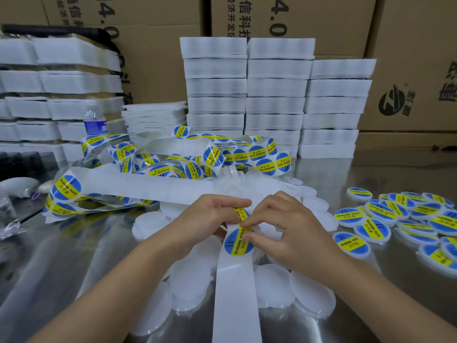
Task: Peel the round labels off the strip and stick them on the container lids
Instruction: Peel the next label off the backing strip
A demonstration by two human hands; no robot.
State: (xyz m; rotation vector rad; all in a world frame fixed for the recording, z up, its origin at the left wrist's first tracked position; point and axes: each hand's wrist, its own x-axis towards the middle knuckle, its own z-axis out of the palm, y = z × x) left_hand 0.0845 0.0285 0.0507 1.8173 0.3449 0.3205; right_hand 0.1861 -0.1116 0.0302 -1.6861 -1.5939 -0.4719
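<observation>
Head view, looking down on a shiny steel table. At centre, both hands meeting over a white backing strip running from the near edge up to the fingers. Left hand curled round the strip at its bend, gripping it. Right hand with thumb and forefinger pinched on a blue-and-yellow round label at that bend, printed "SOLDERING PASTE"; impossible to tell whether lifted off the backing yet. Just below, a second label lying flat on the strip. Under and around the hands, a heap of plain white lids, bare of labels. To the right, apart from the hands, a spread of labelled lids, a good dozen or more in view. Behind the hands, a large tangle of label strip, mostly full of labels, plus a spent length of bare backing. Farther back, stacks of white foam trays, a water bottle and cardboard boxes. Judged from this: well under way but far from finished, with one batch of lids done, many bare lids waiting and plenty of labels unpeeled.
</observation>
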